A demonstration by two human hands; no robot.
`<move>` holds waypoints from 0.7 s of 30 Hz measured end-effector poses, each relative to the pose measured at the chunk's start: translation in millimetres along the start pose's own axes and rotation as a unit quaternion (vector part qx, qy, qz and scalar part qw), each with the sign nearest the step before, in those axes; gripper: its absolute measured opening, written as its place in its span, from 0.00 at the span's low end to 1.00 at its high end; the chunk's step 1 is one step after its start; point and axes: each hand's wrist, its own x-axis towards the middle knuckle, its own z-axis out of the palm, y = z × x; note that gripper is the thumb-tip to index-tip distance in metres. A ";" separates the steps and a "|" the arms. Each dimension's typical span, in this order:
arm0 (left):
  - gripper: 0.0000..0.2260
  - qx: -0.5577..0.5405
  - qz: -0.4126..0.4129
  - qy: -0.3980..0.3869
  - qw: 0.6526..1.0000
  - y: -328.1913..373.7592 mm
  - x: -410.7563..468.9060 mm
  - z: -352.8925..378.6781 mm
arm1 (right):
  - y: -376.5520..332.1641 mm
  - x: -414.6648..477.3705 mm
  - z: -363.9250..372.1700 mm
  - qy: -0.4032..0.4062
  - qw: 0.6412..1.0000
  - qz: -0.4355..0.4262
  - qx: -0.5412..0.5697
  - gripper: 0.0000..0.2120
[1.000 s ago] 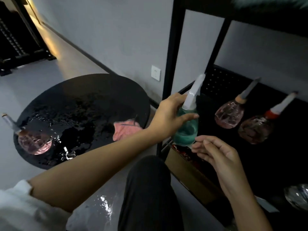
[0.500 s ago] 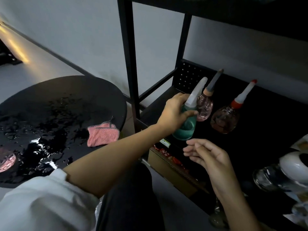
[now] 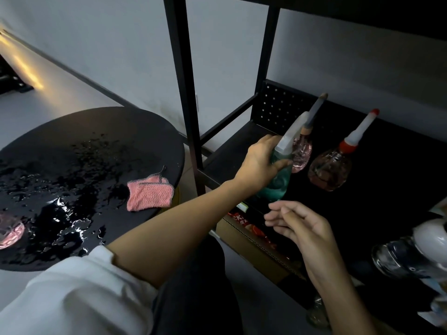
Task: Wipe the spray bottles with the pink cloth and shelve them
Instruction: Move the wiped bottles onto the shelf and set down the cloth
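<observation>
The left hand (image 3: 258, 163) grips the round teal translucent spray bottle (image 3: 278, 183) over the black metal shelf (image 3: 229, 158), beside a round pink bottle (image 3: 302, 153). The right hand (image 3: 304, 228) hovers loosely curled, empty. The pink cloth (image 3: 150, 193) lies on the wet round black table (image 3: 96, 131).

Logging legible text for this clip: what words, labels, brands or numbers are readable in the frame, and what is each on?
"CK": white letters on the red print of the cardboard box below the shelf; the rest is not legible.
Characters beside it on the same print: too blurred to read.
Small label at the shelf edge: too small to read.
Teal spray bottle and pink cloth: no text shows.
</observation>
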 end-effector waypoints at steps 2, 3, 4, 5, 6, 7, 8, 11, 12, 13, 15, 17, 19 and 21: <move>0.19 0.000 0.000 -0.003 1.000 -0.9 -0.2 0.2 | -0.2 0.4 3.1 -0.004 1.000 0.000 0.000 0.11; 0.19 -0.001 0.001 -0.003 1.000 -1.4 -0.2 0.2 | -0.3 0.5 4.6 -0.005 1.000 0.001 0.001 0.11; 0.20 -0.003 0.001 -0.002 1.000 -1.5 -0.2 0.5 | -0.4 0.5 6.1 -0.007 1.000 0.002 0.001 0.11; 0.20 -0.007 0.000 -0.001 1.000 -1.1 -0.7 0.6 | -0.7 0.5 7.5 -0.009 1.000 0.003 0.002 0.11; 0.21 -0.012 -0.001 0.000 1.000 -0.2 -1.7 0.7 | -1.2 0.2 8.9 -0.010 1.000 0.004 0.003 0.11; 0.22 -0.017 0.000 0.003 1.000 0.4 -3.0 0.8 | -2.0 0.2 10.4 -0.011 1.000 0.004 0.004 0.11; 0.24 -0.021 0.002 0.007 1.000 0.2 -4.7 0.7 | -3.2 0.2 12.2 -0.013 1.000 0.003 0.005 0.11; 0.24 -0.038 0.001 0.030 0.999 -0.3 -11.8 -5.5 | -8.1 0.7 17.9 -0.020 1.000 -0.008 0.001 0.11; 0.22 -0.041 -0.006 0.039 0.998 -1.6 -14.2 -10.1 | -9.7 1.1 20.0 -0.023 1.000 -0.012 -0.003 0.11; 0.20 -0.041 -0.014 0.050 0.998 -3.5 -16.8 -15.9 | -10.9 1.8 22.6 -0.026 0.999 -0.017 -0.008 0.11; 0.15 -0.048 -0.036 0.067 0.996 -8.0 -24.3 -29.4 | -13.5 3.1 29.9 -0.033 0.999 -0.025 -0.012 0.11; 0.11 -0.061 -0.056 0.070 0.994 -13.2 -33.9 -45.4 | -15.7 4.9 40.1 -0.040 0.999 -0.033 -0.009 0.11; 0.08 -0.065 -0.075 0.064 0.993 -20.1 -45.8 -63.8 | -16.8 7.5 52.5 -0.050 0.998 -0.043 -0.006 0.11; 0.06 -0.068 -0.099 0.051 0.991 -28.7 -60.7 -83.7 | -17.4 10.4 66.8 -0.066 0.997 -0.046 -0.006 0.11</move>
